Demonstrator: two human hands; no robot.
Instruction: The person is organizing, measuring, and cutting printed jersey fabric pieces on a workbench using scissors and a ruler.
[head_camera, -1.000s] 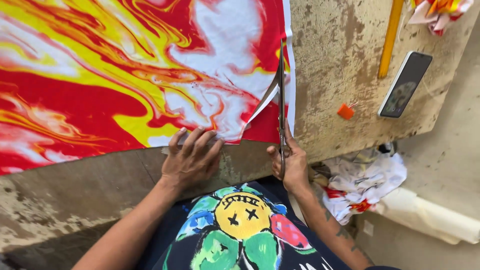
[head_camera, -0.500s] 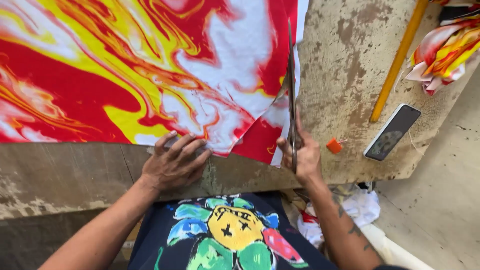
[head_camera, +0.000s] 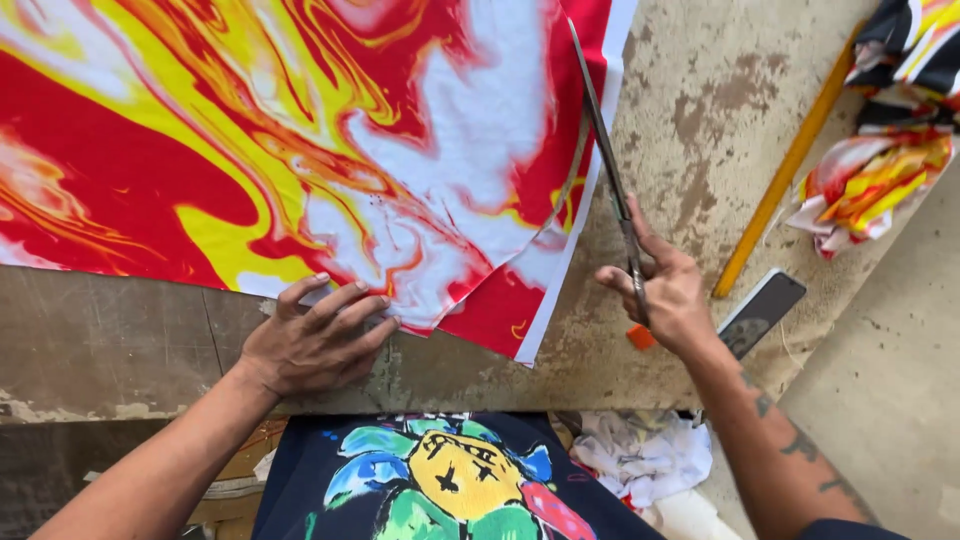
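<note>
The left hand (head_camera: 318, 340) lies flat, palm down, with the fingers (head_camera: 350, 300) spread a little and pointing to the right; the fingertips press on the near edge of the fabric (head_camera: 300, 140). The right hand (head_camera: 665, 290) is raised at the right and is closed around the handles of the scissors (head_camera: 608, 175). The long blades point away to the far side and run along the right edge of the fabric; whether the blades are open I cannot tell.

The fabric, printed in red, yellow and white swirls, covers the far left part of the worn table (head_camera: 700, 120). To the right of the right hand lie a dark phone (head_camera: 762, 312), a yellow stick (head_camera: 785, 175) and a bundle of cloth (head_camera: 885, 150). Crumpled cloth scraps (head_camera: 645, 455) lie below the near edge of the table.
</note>
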